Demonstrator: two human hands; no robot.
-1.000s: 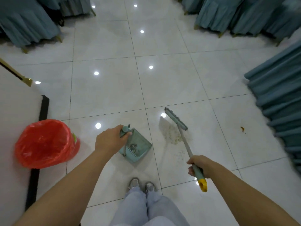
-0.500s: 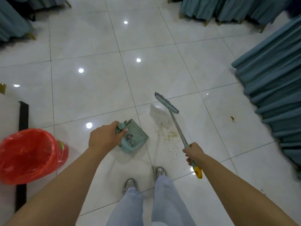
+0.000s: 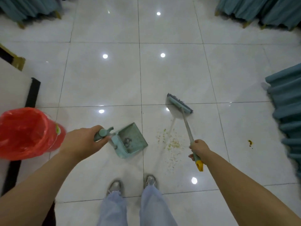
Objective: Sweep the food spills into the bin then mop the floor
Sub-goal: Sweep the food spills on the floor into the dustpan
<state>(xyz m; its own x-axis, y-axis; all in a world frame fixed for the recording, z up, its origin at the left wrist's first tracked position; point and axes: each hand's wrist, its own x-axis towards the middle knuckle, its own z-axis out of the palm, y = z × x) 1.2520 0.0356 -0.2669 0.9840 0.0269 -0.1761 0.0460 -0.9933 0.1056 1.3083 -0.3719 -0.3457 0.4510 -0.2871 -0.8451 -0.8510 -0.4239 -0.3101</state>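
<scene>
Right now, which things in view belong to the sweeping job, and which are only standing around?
For the job:
- broom, held by the right hand
- dustpan, held by the left hand
- food crumbs
- small orange-brown spill
- bin with red bag

Only standing around:
- teal-covered chairs
- teal skirted table

Open white tiled floor (image 3: 114, 75) stretches ahead, clear to pass. A red-lined bin (image 3: 27, 132) blocks the left, beside a dark-edged partition (image 3: 32, 93). Teal draped furniture (image 3: 286, 111) crowds the right edge and both far corners. A dustpan (image 3: 130, 141) and crumb scatter (image 3: 171, 142) lie near the feet.
</scene>
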